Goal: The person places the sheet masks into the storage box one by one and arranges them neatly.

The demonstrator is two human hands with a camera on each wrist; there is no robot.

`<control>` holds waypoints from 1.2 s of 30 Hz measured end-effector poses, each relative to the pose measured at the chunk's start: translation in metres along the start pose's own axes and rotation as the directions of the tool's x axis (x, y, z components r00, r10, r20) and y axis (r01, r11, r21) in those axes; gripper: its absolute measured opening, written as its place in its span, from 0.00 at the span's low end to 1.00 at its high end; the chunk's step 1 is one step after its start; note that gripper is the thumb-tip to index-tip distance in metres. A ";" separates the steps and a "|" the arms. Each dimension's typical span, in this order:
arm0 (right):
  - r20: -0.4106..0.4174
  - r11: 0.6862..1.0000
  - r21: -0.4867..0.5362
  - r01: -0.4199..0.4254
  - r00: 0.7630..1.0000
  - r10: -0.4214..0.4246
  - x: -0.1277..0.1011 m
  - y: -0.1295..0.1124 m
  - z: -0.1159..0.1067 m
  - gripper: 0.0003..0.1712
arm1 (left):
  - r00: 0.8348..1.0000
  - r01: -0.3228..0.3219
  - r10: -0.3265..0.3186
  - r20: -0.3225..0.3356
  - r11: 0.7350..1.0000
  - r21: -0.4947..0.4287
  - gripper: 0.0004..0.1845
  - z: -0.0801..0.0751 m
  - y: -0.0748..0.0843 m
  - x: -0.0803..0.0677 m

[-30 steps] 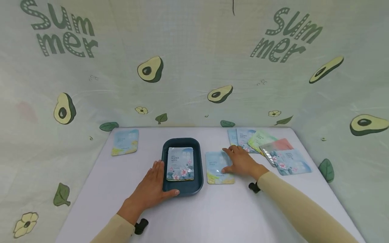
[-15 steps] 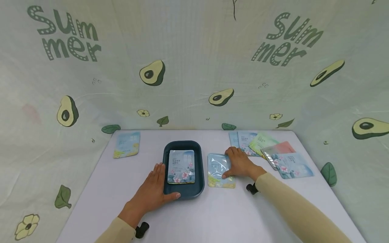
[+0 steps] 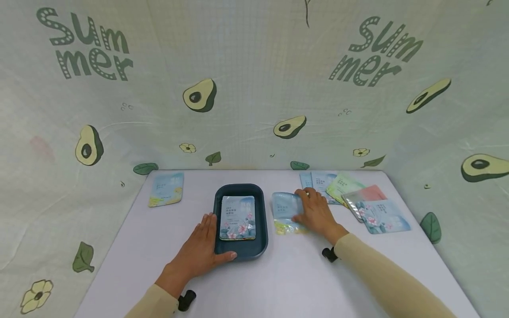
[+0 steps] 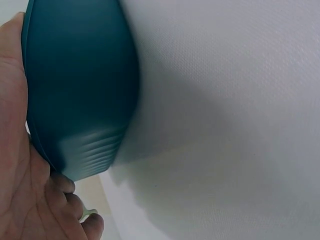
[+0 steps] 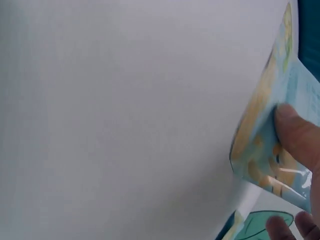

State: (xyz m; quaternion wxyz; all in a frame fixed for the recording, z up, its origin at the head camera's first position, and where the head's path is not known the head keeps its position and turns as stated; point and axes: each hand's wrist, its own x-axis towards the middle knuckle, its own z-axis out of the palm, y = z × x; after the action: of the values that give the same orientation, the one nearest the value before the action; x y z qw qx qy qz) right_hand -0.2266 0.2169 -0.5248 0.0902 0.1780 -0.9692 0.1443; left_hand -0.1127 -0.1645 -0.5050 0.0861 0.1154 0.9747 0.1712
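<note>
My left hand lies with straight fingers along the left rim of a dark blue tray, its thumb over the near corner. The left wrist view shows those fingers against the outer wall of the tray. Inside the tray rests a stack of sheet mask packets, the top one light blue with pink flowers. Right of the tray, my right hand pinches a blue and yellow sheet mask packet by its right side. In the right wrist view its thumb presses on the bent packet.
At the far left lies another blue and yellow packet. Several packets spread at the back right: a green one, a pink and silver one and a flowered blue one. A printed curtain hangs behind the white table.
The right hand's packet was flat on the table; it now bends and has shifted up in view, with its near edge raised. The left hand stays at the tray.
</note>
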 end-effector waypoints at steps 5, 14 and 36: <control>0.060 0.989 0.140 -0.039 0.998 0.031 -0.005 -0.004 -0.001 0.47 | 1.000 -0.005 0.005 -0.009 1.000 -0.001 0.72 0.000 0.000 0.001; 0.000 0.969 0.246 -0.010 1.000 0.010 -0.007 -0.003 -0.005 0.44 | 1.000 -0.014 0.014 -0.012 1.000 0.000 0.72 -0.001 0.001 0.002; 0.108 0.962 0.239 -0.134 0.988 0.111 0.007 -0.011 -0.031 0.30 | 1.000 -0.011 0.013 -0.023 0.994 0.108 0.73 -0.004 0.003 -0.002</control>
State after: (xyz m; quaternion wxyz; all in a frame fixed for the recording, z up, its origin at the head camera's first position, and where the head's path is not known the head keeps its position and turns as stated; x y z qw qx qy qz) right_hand -0.2254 0.2143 -0.4916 0.0131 0.1338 -0.9563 0.2597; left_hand -0.1106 -0.1637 -0.5002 0.0669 0.1237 0.9828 0.1199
